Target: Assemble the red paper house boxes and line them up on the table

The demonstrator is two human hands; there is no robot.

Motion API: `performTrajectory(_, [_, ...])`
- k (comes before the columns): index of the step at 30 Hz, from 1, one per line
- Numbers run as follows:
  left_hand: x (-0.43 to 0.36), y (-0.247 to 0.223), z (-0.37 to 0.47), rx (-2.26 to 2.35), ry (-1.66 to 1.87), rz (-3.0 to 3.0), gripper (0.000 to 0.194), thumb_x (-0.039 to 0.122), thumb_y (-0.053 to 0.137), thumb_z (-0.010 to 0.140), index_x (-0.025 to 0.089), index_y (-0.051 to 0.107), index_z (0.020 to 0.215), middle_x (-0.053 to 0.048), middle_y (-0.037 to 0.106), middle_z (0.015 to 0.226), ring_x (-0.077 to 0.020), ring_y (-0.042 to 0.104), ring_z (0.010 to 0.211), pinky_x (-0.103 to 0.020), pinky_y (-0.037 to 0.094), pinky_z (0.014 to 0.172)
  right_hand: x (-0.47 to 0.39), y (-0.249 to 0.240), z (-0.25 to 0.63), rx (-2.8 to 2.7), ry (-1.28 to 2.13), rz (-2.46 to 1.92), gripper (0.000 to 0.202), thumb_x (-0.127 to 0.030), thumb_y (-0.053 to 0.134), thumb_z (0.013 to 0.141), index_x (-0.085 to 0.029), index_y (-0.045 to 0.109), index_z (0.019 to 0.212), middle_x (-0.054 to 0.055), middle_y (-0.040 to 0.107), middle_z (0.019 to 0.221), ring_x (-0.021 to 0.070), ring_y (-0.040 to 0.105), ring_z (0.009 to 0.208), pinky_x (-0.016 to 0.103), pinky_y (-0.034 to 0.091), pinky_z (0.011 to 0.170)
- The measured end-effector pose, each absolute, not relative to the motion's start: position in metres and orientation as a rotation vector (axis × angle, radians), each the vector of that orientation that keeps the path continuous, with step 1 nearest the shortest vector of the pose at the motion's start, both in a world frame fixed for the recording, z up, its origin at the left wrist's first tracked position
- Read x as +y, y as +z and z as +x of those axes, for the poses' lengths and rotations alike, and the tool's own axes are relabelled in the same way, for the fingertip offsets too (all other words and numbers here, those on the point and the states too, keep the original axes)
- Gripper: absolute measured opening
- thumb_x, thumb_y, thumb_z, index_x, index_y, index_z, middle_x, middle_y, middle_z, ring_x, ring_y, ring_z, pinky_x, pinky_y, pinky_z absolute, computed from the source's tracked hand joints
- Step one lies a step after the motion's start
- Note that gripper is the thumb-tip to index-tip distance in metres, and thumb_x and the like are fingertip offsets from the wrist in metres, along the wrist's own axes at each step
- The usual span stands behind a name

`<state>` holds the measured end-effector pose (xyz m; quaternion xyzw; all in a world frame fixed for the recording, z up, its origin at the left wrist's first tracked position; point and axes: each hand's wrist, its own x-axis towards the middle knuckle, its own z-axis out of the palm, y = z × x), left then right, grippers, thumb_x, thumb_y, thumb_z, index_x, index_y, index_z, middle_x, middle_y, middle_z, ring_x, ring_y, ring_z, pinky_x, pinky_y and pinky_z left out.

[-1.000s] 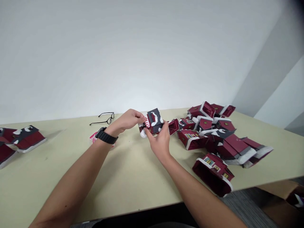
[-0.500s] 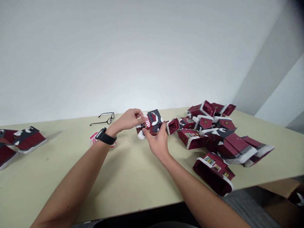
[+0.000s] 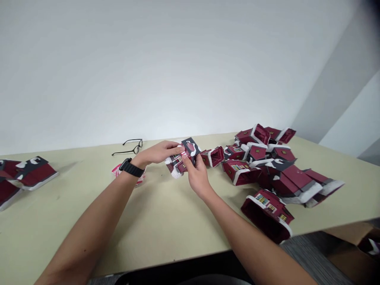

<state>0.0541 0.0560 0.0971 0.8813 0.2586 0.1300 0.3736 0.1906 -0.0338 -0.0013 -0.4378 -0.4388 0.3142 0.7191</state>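
Note:
A small model house [image 3: 180,165], dark red with a grey snow-patched roof and white base, is held tilted above the table between both hands. My right hand [image 3: 198,176] is closed round its right side, thumb on the front wall. My left hand [image 3: 163,151] is closed at its upper left, the thumb pressing near a small red-and-white striped piece [image 3: 184,154] on the front; its other fingers are partly hidden behind the house. Beneath my left wrist lies a pink-and-white packet [image 3: 139,181], partly covered by the arm.
Several similar red model houses [image 3: 285,178] lie heaped on the right of the table [image 3: 166,225], one small one [image 3: 214,156] close beside my right hand. More houses [image 3: 38,174] stand at the far left. Black glasses [image 3: 135,149] rest near the wall. A cardboard box [image 3: 344,245] sits below at right.
The house has tipped and shifted slightly left. My left hand has gone from a raised pinch at the striped piece to lying flatter, thumb against the front.

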Motion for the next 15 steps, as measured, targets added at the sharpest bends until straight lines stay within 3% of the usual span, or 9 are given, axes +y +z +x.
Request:
performTrajectory(5, [0.058,0.103,0.047,0.636,0.26,2.261,0.046,0.061,0.062,0.094,0.02,0.07,0.112,-0.008,0.072,0.113,-0.0209,0.066,0.096,-0.027,0.05,0.078,-0.036,-0.003,0.193,-1.036,0.675,-1.012,0.041,-0.051,0.066,0.09,-0.019,0.063,0.117,0.008,0.071,0.124,0.0245,0.064,0.115,0.037,0.049,0.103])
performTrajectory(9, [0.047,0.106,0.023,0.693,0.338,2.052,0.044,0.053,0.074,0.088,0.021,0.07,0.117,-0.009,0.072,0.116,-0.0234,0.069,0.101,-0.031,0.054,0.084,-0.039,-0.004,0.194,-1.075,0.715,-0.893,0.048,-0.059,0.056,0.094,-0.022,0.059,0.125,0.007,0.068,0.125,0.0241,0.061,0.117,0.038,0.05,0.1])
performTrajectory(12, [0.022,0.093,-0.015,0.709,0.381,1.91,0.05,0.046,0.08,0.085,0.021,0.067,0.126,-0.009,0.072,0.121,-0.0243,0.069,0.106,-0.033,0.056,0.09,-0.041,-0.003,0.195,-1.042,0.62,-0.854,0.053,-0.063,0.052,0.096,-0.024,0.053,0.131,0.008,0.064,0.127,0.0238,0.058,0.118,0.039,0.05,0.097])
performTrajectory(15, [-0.013,0.067,-0.066,0.723,0.364,1.833,0.061,0.05,0.082,0.082,0.021,0.064,0.133,-0.011,0.072,0.123,-0.0258,0.068,0.11,-0.034,0.056,0.095,-0.043,-0.001,0.193,-1.006,0.628,-0.885,0.052,-0.066,0.05,0.095,-0.024,0.055,0.127,0.01,0.062,0.127,0.0245,0.057,0.117,0.04,0.051,0.092])
